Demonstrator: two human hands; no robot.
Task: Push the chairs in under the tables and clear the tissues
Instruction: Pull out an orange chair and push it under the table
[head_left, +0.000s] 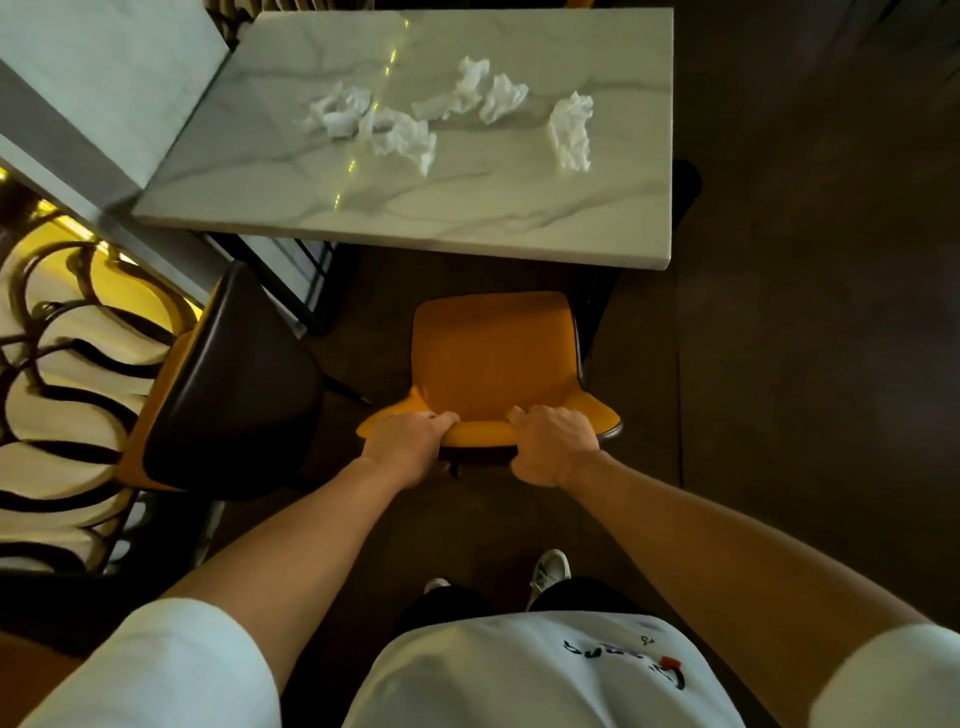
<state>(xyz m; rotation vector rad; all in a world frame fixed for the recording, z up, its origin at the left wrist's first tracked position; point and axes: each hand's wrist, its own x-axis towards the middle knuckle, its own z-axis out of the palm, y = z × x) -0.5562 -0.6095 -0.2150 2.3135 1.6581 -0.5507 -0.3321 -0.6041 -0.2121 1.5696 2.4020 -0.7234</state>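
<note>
Both hands hold the top edge of the yellow chair (493, 358) backrest: the left hand (405, 441) and the right hand (553, 444) each have their grip curled over that edge, fingers wrapped round it. The chair stands just short of the worktop (467, 208), its seat front near the worktop's near edge and not yet under it. On the worktop lie about 5 crumpled tissues (400, 135), well beyond the chair; the pile blurs together, so the count may be off. A 2nd chair (228, 384), dark-backed, stands left of the yellow chair, angled away from the worktop.

Risks, as I judge them: a crooked push could catch the seat or legs on the dark frame under the worktop, or knock the 2nd chair. A hard shove could jolt the worktop and scatter the tissues to the floor.
</note>
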